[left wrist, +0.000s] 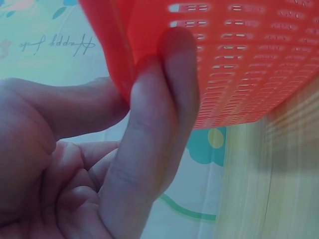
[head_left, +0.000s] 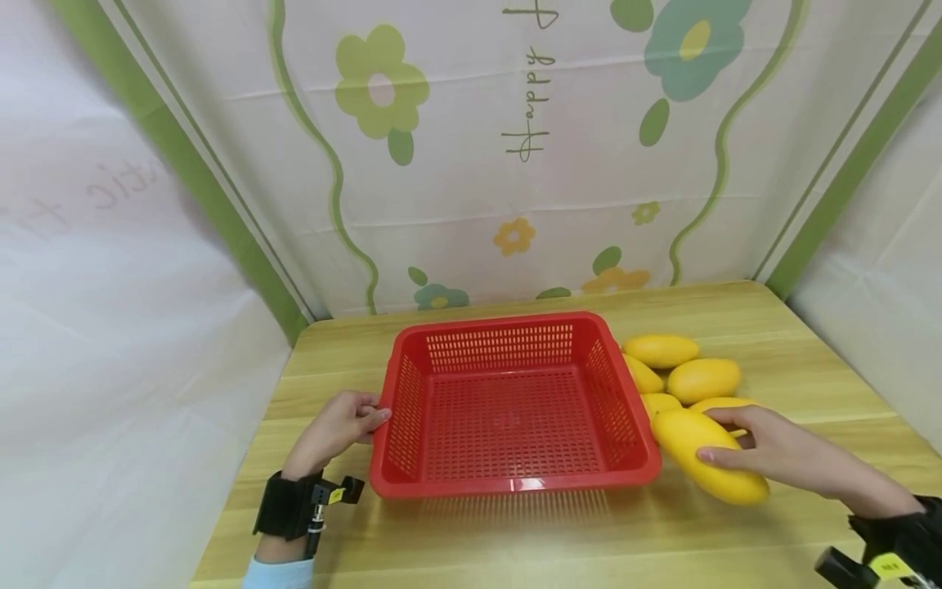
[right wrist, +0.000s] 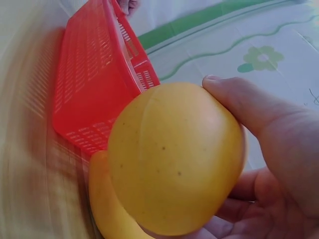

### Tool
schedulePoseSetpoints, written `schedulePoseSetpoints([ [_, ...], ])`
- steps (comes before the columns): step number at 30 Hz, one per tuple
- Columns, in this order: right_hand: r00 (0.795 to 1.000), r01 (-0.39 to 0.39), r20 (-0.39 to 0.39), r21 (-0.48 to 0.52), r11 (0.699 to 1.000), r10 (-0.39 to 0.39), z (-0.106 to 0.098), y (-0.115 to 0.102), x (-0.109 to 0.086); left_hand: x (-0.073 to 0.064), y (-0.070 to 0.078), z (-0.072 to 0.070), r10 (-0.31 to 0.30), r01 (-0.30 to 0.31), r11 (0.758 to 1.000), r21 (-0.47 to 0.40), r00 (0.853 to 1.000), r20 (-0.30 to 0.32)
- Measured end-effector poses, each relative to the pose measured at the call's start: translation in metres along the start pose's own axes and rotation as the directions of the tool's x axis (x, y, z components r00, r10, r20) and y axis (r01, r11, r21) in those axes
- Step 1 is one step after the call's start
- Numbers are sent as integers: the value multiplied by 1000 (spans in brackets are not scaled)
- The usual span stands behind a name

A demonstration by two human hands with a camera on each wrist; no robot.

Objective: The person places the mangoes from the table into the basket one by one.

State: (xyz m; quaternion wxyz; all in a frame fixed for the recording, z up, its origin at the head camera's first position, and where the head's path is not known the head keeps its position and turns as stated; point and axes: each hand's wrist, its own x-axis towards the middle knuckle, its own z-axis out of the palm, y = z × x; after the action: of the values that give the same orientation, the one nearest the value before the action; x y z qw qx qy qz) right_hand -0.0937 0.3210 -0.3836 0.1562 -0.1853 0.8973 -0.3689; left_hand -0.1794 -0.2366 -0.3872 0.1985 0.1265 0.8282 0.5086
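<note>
Left hand [head_left: 340,429]: clamped on the left rim of a red rectangular plastic basket [head_left: 441,491] with perforated walls and a latticed floor. The left wrist view shows the thumb at the rim's edge and two fingers, lying together, against the outer wall; the other fingers are partly hidden. The basket stands upright at the middle of the light wood-grain table [head_left: 809,368], its bare floor visible from above. Whether its base sits fully on the tabletop I cannot tell.

Right hand [head_left: 780,454]: clamped on a smooth, yellow, elongated oval fruit [head_left: 699,458], thumb on one side and fingers round the other. The fruit is outside the basket, just beside its right front corner; contact between the two cannot be confirmed from where I stand. In the right wrist view its blunt end carries a few small dark specks.

Five further yellow oval fruits [head_left: 704,380] lie grouped on the table to the right of the basket, beyond the held one. Some are partly covered by the basket rim, the held fruit or the right hand.

Each wrist bears a black strap [head_left: 283,503] with a small device; a pale blue sleeve [head_left: 280,574] shows on the left arm. Behind the table hangs a white cloth [head_left: 456,188] printed with flowers, green wavy lines and lettering.
</note>
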Motion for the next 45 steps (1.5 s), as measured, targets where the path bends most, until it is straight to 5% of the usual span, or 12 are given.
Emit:
schedulePoseSetpoints([
  [22,999,23,-21,-75,997,-25,-4,-21,15,1,0,0,-2,2,1000,7,1000,-1],
  [32,993,121,-16,-20,992,-121,-5,-31,19,1,-1,0,-2,2,1000,8,1000,-2],
  [45,992,124,-29,-50,991,-126,-4,-49,28,1,-1,0,-8,9,1000,23,1000,-16],
])
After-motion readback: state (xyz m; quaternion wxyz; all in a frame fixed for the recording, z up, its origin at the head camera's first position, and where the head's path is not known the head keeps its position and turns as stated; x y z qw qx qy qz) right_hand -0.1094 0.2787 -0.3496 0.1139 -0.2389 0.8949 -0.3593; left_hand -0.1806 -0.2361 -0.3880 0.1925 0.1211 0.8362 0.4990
